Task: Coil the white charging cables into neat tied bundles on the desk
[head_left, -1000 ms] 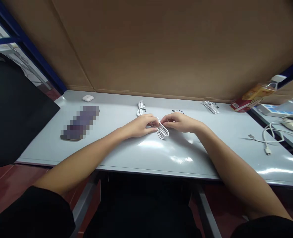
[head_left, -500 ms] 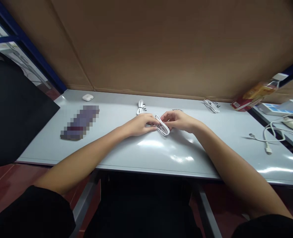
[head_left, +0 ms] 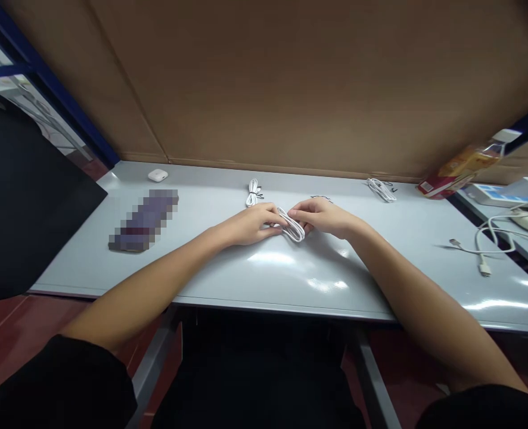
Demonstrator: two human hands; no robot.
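one coiled white cable (head_left: 295,230) is at the middle of a glossy pale-grey table (head_left: 228,280). the left hand (head_left: 255,225) pinches its left side between thumb and bent fingers; the right hand (head_left: 324,216), loosely curled, is close against its right side, grip unclear. beyond the left hand lies a tied white cable bundle (head_left: 252,186); behind stands a brown cardboard panel (head_left: 282,89).

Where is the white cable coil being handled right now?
In the head view, the white cable coil is between the left hand and the right hand, near the middle of the grey table.
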